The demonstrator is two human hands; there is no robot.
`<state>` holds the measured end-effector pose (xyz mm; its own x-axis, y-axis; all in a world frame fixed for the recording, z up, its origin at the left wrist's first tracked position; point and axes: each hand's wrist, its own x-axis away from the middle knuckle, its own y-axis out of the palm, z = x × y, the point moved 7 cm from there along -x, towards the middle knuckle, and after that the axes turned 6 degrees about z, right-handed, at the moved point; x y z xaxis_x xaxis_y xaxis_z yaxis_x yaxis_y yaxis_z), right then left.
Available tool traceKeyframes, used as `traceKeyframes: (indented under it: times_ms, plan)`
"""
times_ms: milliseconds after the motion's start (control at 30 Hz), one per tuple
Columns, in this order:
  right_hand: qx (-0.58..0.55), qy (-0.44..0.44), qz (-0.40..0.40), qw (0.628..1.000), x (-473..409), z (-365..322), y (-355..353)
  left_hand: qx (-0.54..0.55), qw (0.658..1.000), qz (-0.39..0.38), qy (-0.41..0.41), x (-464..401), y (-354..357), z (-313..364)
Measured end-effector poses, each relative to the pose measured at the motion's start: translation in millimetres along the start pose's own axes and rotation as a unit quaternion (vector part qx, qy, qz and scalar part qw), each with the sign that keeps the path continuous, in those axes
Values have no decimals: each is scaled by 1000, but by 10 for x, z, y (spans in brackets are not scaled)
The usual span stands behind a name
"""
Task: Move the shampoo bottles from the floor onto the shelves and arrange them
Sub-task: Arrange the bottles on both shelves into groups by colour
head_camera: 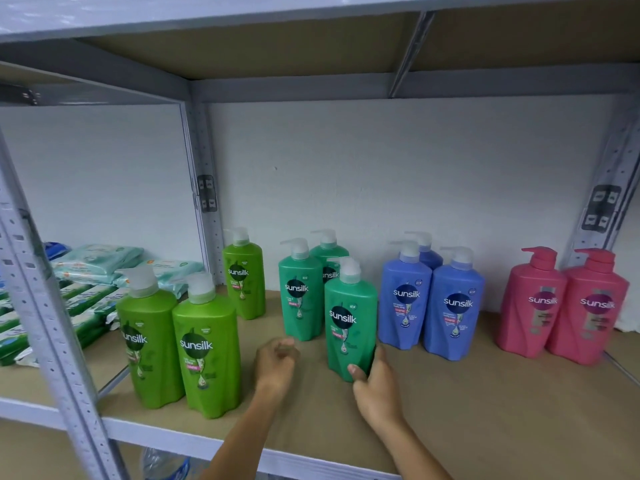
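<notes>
Right hand (375,382) at lower centre of frame: fingers (355,370) wrapped round base of front teal Sunsilk bottle (349,320) on shelf (485,410), likely sliding it into its colour group. Left hand (277,362) loosely curled, holding nothing.

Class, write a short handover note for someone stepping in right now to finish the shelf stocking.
Right hand grips the base of the front teal bottle. Left hand is loosely curled, holding nothing.
On the shelf: three lime bottles, three teal, three blue bottles, two pink bottles, grouped by colour.
Left: straighten the teal one; floor stock is out of view.
</notes>
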<state>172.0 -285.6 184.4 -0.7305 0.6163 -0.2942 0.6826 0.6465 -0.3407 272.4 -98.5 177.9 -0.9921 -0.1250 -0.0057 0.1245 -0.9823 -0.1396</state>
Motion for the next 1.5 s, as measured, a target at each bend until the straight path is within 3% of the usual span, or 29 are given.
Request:
traceKeyframes:
  times_ms: [233,500,633,967,1333,1500]
  plan:
    - [4,12,20,1000,-385,1,279,-49,993,84,59,-179,16,37]
    - [-17,9,25,999,-670,50,406,9,997,28,68,-493,202,51]
    - [-25,5,29,999,-759,72,411,47,991,-33,121,-574,294,126]
    - [-84,23,32,996,-844,123,401,58,986,-39,148,-694,319,69]
    - [-43,10,55,997,-572,90,293,-86,991,17,102,-411,175,23]
    - [-26,13,37,999,-314,83,222,-143,980,-83,112,-75,47,-100]
